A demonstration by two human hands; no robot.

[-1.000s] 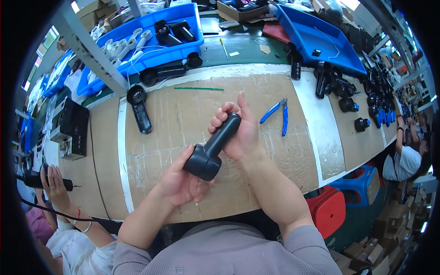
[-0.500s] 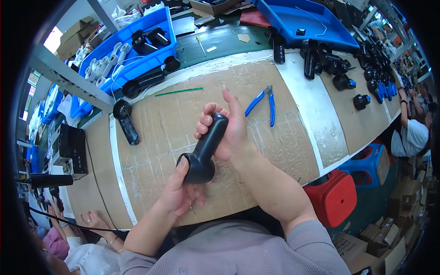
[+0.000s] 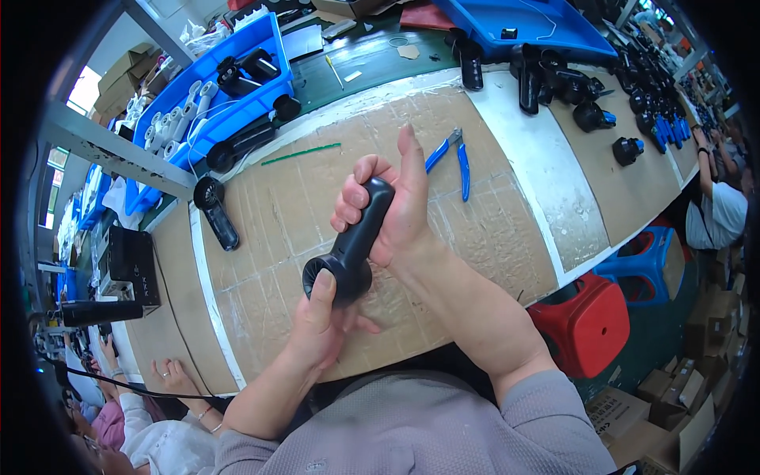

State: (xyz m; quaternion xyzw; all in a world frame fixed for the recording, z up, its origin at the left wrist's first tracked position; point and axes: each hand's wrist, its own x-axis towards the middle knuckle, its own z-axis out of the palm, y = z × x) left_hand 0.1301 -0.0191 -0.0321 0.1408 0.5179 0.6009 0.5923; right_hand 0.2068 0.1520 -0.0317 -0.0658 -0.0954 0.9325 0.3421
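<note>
A black handheld fan housing (image 3: 360,233), with a tubular handle and a round ribbed head, is held tilted above the cardboard-covered table. My right hand (image 3: 405,215) wraps its fingers round the upper end of the handle, thumb pointing up. Closed on the round head, my left hand (image 3: 317,326) presses its thumb at the rim of the ribbed opening; its other fingers are partly hidden beneath. Just beyond my right hand lie blue-handled cutting pliers (image 3: 462,170), jaws pointing away. A similar black fan housing (image 3: 215,212) rests to the left.
A thin green strip (image 3: 302,153) lies on the cardboard (image 3: 261,206). At the back left a blue bin (image 3: 279,83) holds white and black parts. Several black housings (image 3: 529,79) stand at the back right. A co-worker's hand (image 3: 178,378) rests at the left; a red stool (image 3: 590,324) stands at the right.
Both hands and the housing have shifted slightly away from me. The housing has turned a little, so its ribbed opening now shows. My left thumb sits lower on the rim.
</note>
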